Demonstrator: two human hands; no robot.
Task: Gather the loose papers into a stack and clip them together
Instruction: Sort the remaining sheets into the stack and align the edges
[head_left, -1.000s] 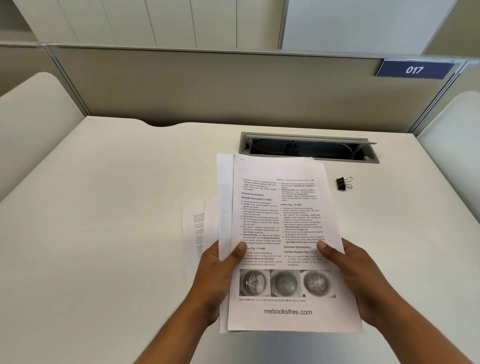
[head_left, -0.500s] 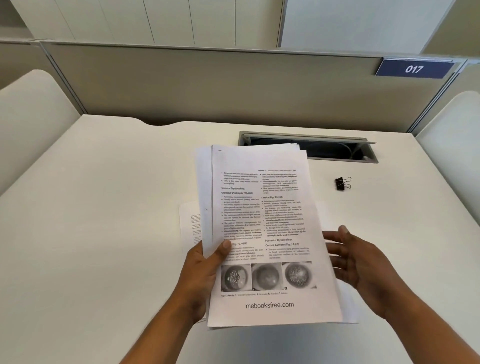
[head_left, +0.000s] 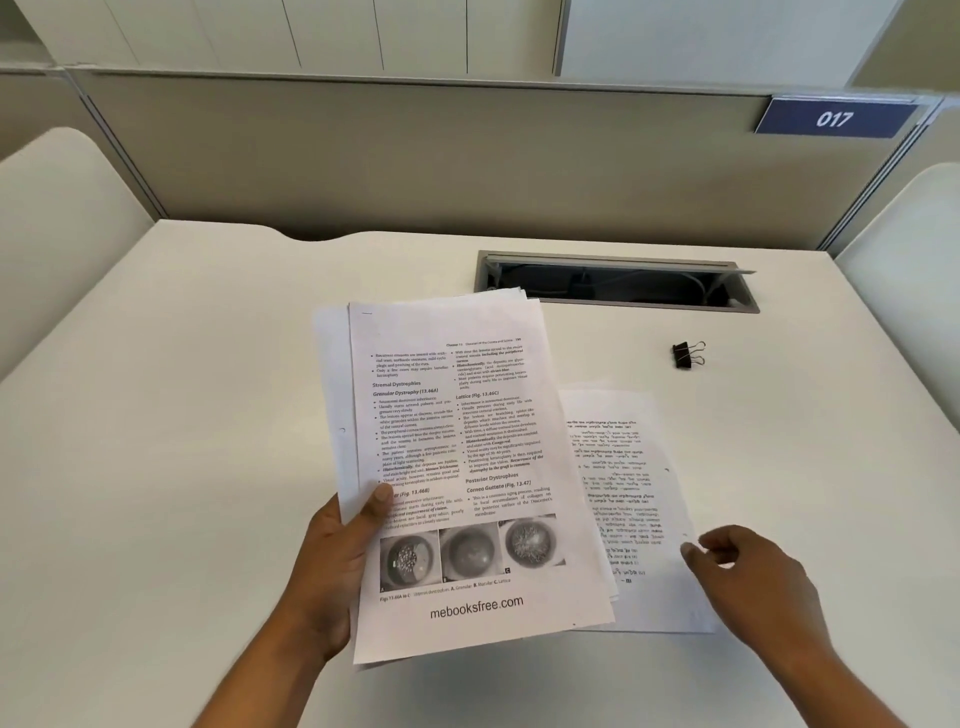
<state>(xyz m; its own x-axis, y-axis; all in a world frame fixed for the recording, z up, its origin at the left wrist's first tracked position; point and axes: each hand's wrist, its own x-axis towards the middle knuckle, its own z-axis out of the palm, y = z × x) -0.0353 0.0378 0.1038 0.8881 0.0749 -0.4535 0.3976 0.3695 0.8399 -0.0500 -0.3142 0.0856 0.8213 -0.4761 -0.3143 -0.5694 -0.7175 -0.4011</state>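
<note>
My left hand (head_left: 332, 561) grips a stack of printed papers (head_left: 457, 467) by its left edge, thumb on top, held above the white desk (head_left: 182, 415). The top sheet shows text and three round grey pictures. To the right a loose sheet (head_left: 623, 499) with printed text lies flat on the desk, partly under the stack. My right hand (head_left: 748, 577) hovers at that sheet's right edge with fingers curled and holds nothing. A black binder clip (head_left: 688, 355) lies on the desk farther back right.
An open cable slot (head_left: 618, 283) is set into the desk behind the papers. A beige partition (head_left: 415, 156) with a blue "017" sign (head_left: 834, 118) stands along the back. Curved side panels (head_left: 57, 218) flank the desk.
My right hand let go of the stack and moved right to the loose sheet. My left hand shifted the stack left, uncovering that sheet.
</note>
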